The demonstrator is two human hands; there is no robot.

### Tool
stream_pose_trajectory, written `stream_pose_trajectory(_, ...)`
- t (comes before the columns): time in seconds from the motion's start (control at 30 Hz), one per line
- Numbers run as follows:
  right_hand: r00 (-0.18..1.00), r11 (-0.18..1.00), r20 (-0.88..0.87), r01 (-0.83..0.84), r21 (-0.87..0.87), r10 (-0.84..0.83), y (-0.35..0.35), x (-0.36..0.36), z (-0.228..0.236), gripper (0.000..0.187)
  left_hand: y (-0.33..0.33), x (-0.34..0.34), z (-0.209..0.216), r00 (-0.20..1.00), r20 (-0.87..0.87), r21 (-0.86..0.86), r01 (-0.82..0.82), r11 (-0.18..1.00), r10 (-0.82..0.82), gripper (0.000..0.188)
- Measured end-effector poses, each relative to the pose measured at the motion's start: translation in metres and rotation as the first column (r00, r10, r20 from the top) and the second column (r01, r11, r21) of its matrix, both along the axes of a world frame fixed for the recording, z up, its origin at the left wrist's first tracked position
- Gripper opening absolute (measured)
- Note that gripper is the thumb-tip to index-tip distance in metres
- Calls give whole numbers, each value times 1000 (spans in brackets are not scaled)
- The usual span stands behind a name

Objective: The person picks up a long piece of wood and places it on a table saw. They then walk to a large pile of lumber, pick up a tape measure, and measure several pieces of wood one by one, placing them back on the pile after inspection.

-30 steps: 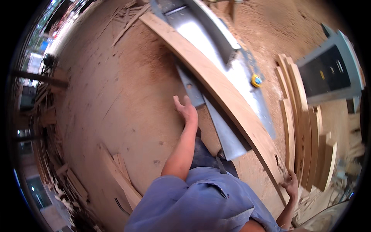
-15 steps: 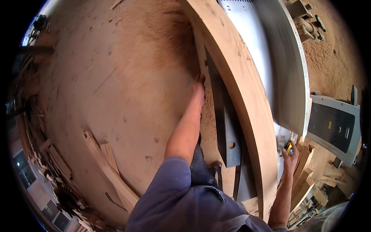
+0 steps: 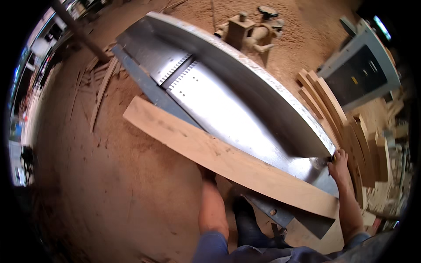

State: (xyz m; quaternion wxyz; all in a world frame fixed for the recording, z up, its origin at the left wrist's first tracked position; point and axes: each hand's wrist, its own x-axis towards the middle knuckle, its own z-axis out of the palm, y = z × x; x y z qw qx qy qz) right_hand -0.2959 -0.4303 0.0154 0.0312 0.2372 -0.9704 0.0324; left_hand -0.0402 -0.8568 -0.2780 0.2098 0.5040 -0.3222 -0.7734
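Note:
A long pale wooden plank (image 3: pixel 228 160) lies slanted across the near edge of a steel machine table (image 3: pixel 228 101). My left hand (image 3: pixel 207 173) reaches up under the plank's middle. Only the wrist and heel of the hand show, pressed against the underside, and the fingers are hidden. My right hand (image 3: pixel 340 165) rests at the table's right corner, just above the plank's right end, with its fingers curled by a small yellow object (image 3: pixel 332 158). Whether it grips anything is unclear.
A stack of curved wooden pieces (image 3: pixel 351 131) stands right of the table, beside a grey cabinet (image 3: pixel 362 74). A dusty machine fitting (image 3: pixel 250 28) sits behind the table. Thick sawdust covers the floor (image 3: pixel 109 184), and loose wood strips (image 3: pixel 98 87) lie at the left. My dark shoe (image 3: pixel 245 215) is below the plank.
The view has swung round, so the table and plank now run left to right. My left hand has gone from the plank's side to beneath it. My right hand stays at the right end.

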Motion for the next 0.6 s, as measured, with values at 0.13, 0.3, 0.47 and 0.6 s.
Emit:
stream_pose_trajectory(0.13, 991, 994, 93, 102, -27, -99, 21, -10, -1, 46, 6, 22, 11, 997, 50, 10, 55, 998, -55, 63)
stream_pose_trajectory(0.3, 973, 980, 183, 161, -115, -139, 22, -1, 14, 48, 21, 91, 45, 972, 213, -48, 110, 993, -97, 65)
stream_pose_trajectory(0.47, 880, 852, 430, 373, -366, -201, 88, 75, 64, 61, 130, 177, 110, 740, 446, 242, 442, 864, -503, 65)
stream_pose_trajectory(0.6, 645, 664, 682, 347, -663, 344, 77, 204, 104, 68, 182, 183, 180, 602, 364, 150, 715, 683, -710, 67)
